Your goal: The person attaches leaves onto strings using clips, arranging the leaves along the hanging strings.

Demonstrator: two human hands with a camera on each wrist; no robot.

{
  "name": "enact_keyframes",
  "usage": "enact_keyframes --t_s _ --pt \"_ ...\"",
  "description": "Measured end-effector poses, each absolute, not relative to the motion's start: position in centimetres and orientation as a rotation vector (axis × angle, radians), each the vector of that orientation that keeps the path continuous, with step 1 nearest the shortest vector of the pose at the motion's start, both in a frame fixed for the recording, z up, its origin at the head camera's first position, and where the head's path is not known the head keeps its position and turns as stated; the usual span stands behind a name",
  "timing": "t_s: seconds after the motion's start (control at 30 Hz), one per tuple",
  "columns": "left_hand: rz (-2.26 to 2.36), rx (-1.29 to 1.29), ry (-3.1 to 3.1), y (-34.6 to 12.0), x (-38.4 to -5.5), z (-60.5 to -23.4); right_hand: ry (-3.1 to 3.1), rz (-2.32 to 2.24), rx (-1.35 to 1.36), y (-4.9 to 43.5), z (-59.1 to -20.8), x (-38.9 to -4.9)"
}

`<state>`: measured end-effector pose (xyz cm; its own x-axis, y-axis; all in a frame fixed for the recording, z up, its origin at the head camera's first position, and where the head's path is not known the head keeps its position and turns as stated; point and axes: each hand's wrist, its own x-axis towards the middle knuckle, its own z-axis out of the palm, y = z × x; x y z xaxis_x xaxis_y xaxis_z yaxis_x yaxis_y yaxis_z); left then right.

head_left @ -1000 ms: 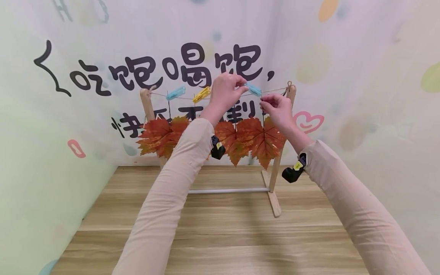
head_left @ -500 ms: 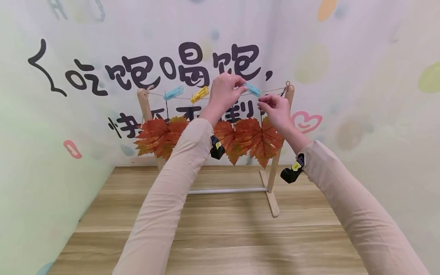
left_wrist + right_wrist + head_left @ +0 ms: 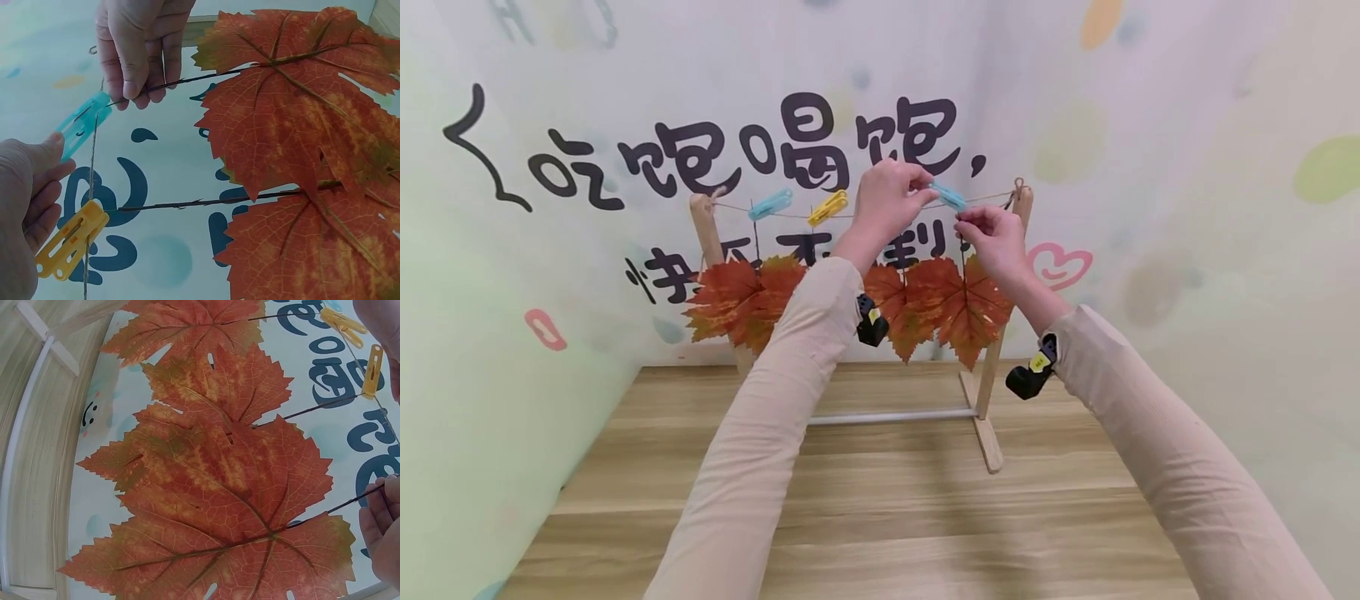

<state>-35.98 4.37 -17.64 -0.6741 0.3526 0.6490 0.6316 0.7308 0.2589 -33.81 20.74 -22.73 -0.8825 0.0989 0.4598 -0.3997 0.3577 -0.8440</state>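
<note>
My left hand (image 3: 887,200) pinches the handle end of a light-blue clothespin (image 3: 87,122), which lies across the twine (image 3: 92,169). At the clothespin's other end, my right hand (image 3: 1000,242) pinches the dark stem (image 3: 194,79) of an orange-red artificial maple leaf (image 3: 966,304). The stem's tip meets the clothespin; whether the clothespin grips it cannot be told. Below that stem the leaf hangs, overlapping its neighbour. A yellow clothespin (image 3: 72,240) holds the neighbouring leaf's stem on the twine, close to my left fingers.
The twine runs between two wooden posts (image 3: 706,233) of a stand. Farther left, another blue clothespin (image 3: 771,204) and a yellow one hold more leaves, partly behind my left arm. A white rod (image 3: 887,417) joins the stand's feet on the wooden table (image 3: 865,517). Behind hangs a lettered backdrop.
The stand and backdrop have shifted slightly left in the head view. Both hands keep their hold on the blue clothespin and the leaf stem, the right hand drifting slightly left in view.
</note>
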Motion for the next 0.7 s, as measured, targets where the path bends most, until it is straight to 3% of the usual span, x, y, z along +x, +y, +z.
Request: enact_keyframes --t_s 0.7 --pt "-0.61 -0.723 -2.392 4.2 -35.98 -17.65 -2.113 1.63 0.205 20.58 -22.77 -34.02"
